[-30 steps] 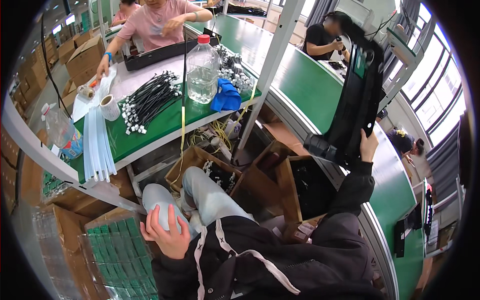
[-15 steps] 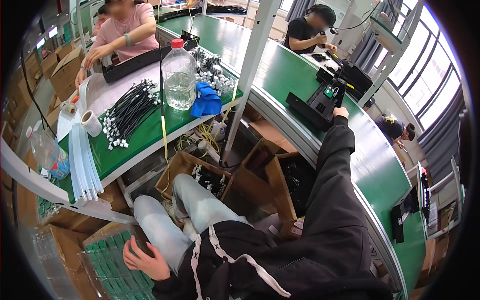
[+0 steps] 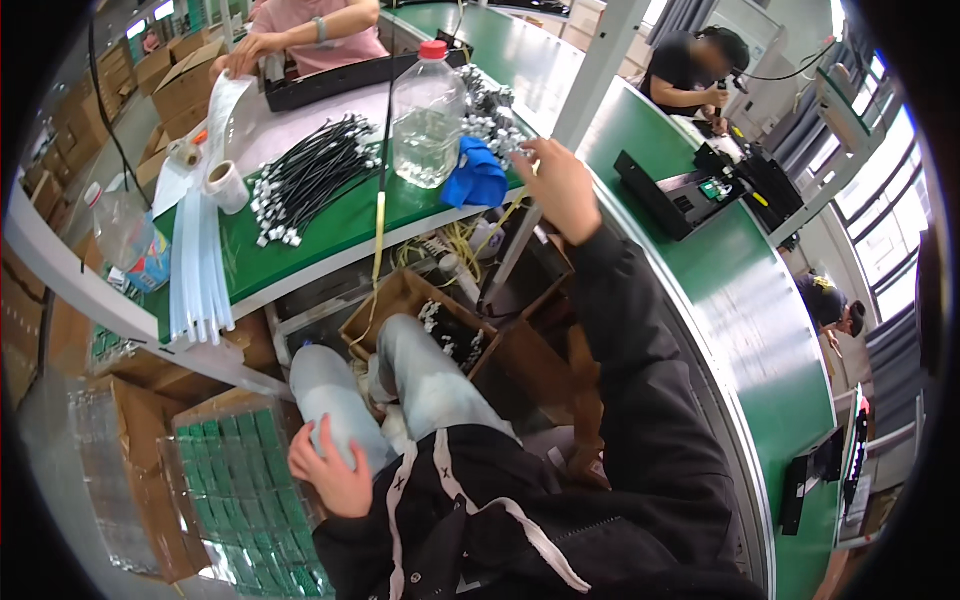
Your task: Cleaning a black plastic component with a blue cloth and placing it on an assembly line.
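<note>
The right hand point(image 3: 562, 190) is hovering by the counter's point(image 3: 335, 228) right corner, fingers parted, white plugs point(image 3: 497, 125) lying just leftward; the left hand point(image 3: 335, 474) is hanging spread.

The green-topped workbench point(image 3: 335, 226) on the left carries a pale sheet point(image 3: 262, 125), with a long black housing point(image 3: 330, 83) along its back. A fanned pile of black cables point(image 3: 318, 172) with white connectors lies in front, beside a red-capped clear plastic jug point(image 3: 424, 125), a crumpled blue cloth point(image 3: 474, 176) and a second cable pile point(image 3: 488, 118). Farther left sit a white label roll point(image 3: 230, 190) and pale blue strips point(image 3: 197, 262) overhanging the front edge. The long green-topped bench point(image 3: 715, 275) on the right bears an angled black housing point(image 3: 682, 200) with a green circuit board point(image 3: 715, 190)
</note>
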Demonstrator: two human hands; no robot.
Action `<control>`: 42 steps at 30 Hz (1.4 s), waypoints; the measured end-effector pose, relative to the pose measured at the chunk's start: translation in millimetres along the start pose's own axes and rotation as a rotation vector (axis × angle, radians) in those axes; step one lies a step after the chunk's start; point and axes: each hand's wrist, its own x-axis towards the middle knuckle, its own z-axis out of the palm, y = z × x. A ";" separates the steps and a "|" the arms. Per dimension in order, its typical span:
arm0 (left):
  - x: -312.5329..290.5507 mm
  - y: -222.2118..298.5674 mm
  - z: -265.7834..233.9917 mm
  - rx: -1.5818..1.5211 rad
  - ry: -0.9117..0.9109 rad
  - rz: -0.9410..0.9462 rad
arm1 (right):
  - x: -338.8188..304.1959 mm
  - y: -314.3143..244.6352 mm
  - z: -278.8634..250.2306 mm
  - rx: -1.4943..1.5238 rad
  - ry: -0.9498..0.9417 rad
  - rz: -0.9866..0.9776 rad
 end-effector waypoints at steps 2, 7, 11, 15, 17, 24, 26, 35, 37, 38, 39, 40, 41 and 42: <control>-2.0 10.4 -2.4 0.003 -0.029 0.055 | 3.4 -11.5 31.7 -0.070 0.011 -0.016; -15.4 -4.0 -6.1 -0.032 -0.045 -0.044 | 8.3 13.9 79.7 -0.135 0.038 0.016; -14.6 -11.4 -6.3 -0.169 -0.069 -0.091 | -5.9 7.1 28.9 0.491 0.125 0.256; 24.4 18.9 -8.9 -0.603 -0.136 0.064 | -49.9 -34.0 -13.5 1.657 -0.130 0.697; 54.4 45.7 -7.0 -0.832 -0.164 0.161 | -73.4 -42.8 -17.3 1.825 -0.252 0.772; 112.9 80.8 -0.9 -1.809 -0.364 -0.227 | -126.6 -85.6 -3.4 2.082 -0.573 0.969; 111.7 72.8 -2.2 -2.584 -0.794 -0.673 | -132.3 -92.9 -1.8 1.971 -0.524 0.868; 87.5 75.3 5.9 -1.868 -0.284 -0.551 | -164.6 -86.4 27.3 1.915 -0.690 1.003; 86.7 74.0 8.4 -1.959 -0.219 -0.565 | -166.4 -88.0 27.8 2.006 -0.702 1.011; 86.4 73.7 10.2 -2.005 -0.186 -0.572 | -167.0 -88.8 27.7 2.096 -0.716 1.011; 86.1 73.9 12.4 -2.004 -0.192 -0.574 | -168.0 -89.7 28.1 2.186 -0.729 1.009; 85.7 74.4 15.1 -1.903 -0.155 -0.575 | -170.7 -90.3 30.1 2.185 -0.723 1.013; 85.4 73.5 16.5 -1.797 -0.112 -0.574 | -174.9 -92.2 34.7 2.156 -0.705 0.979; 85.1 71.8 18.0 -1.690 -0.071 -0.571 | -179.5 -94.2 39.7 2.126 -0.686 0.946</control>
